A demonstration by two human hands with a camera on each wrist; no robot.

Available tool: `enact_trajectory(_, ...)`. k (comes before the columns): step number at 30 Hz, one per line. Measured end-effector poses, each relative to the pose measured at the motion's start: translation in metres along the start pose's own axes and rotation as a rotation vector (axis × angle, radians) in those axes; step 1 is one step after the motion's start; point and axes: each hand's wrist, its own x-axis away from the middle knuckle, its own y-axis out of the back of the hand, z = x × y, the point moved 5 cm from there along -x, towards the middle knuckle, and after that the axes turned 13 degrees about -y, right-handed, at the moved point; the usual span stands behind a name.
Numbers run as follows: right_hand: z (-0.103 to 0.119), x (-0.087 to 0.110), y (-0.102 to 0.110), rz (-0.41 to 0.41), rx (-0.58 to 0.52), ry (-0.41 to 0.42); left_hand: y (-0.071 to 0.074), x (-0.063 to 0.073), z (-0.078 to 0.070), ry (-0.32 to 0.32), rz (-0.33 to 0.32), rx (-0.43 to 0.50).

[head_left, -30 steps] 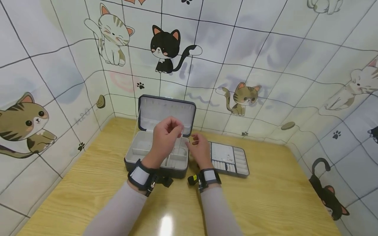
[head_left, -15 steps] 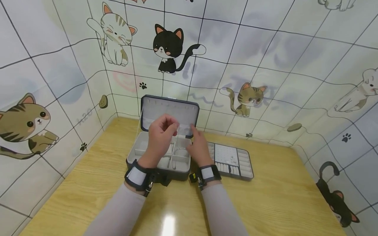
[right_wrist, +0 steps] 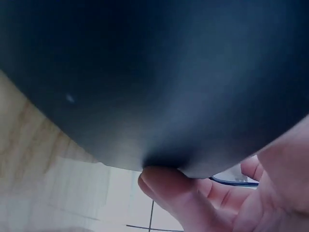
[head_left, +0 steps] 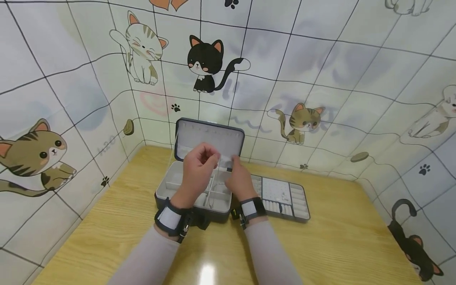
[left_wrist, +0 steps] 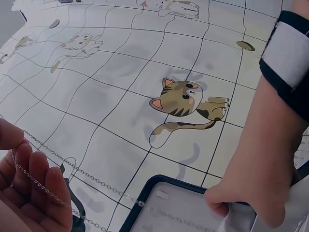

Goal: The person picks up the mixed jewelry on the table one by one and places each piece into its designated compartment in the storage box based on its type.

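My left hand (head_left: 196, 170) pinches a fine silver chain necklace (left_wrist: 79, 170) between thumb and finger, above the open jewelry box (head_left: 217, 216). Two strands of the necklace run from the fingertips toward the raised lid (head_left: 210, 133). My right hand (head_left: 240, 181) is at the lid's lower right corner, its index finger extended against the pale lining, where a fold of fabric (left_wrist: 239, 218) shows. In the right wrist view the thumb (right_wrist: 166, 186) touches a dark smooth surface that fills most of the picture. A thin silvery loop (head_left: 219, 184) shows over the box's right compartments.
A shallow jewelry tray (head_left: 276, 190) with ring rolls and small earrings lies right of the box. Small hooks line the lid's top edge. A cat-print cloth wall (head_left: 256, 83) rises behind the wooden table (head_left: 338, 225).
The right hand has risen from beside the box to the lid's lower right corner, its index finger now extended. The left hand keeps its pinch on the necklace. The whole view has shifted slightly.
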Motion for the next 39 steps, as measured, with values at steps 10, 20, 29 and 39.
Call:
enact_trajectory(10,-0.002,-0.003,0.000,-0.049,0.008,-0.022,-0.003,-0.003,0.003,-0.003,-0.004,-0.007)
enact_trajectory(20,-0.001,-0.004,-0.004,-0.061,0.002,-0.006,-0.017,-0.016,0.006,0.052,0.043,-0.118)
enact_trajectory(29,-0.006,-0.001,-0.008,-0.063,-0.036,-0.010,-0.026,-0.037,0.011,0.139,0.059,-0.185)
enact_trajectory(39,-0.003,0.002,-0.002,-0.102,-0.020,0.080,-0.030,-0.069,0.028,0.220,0.056,-0.188)
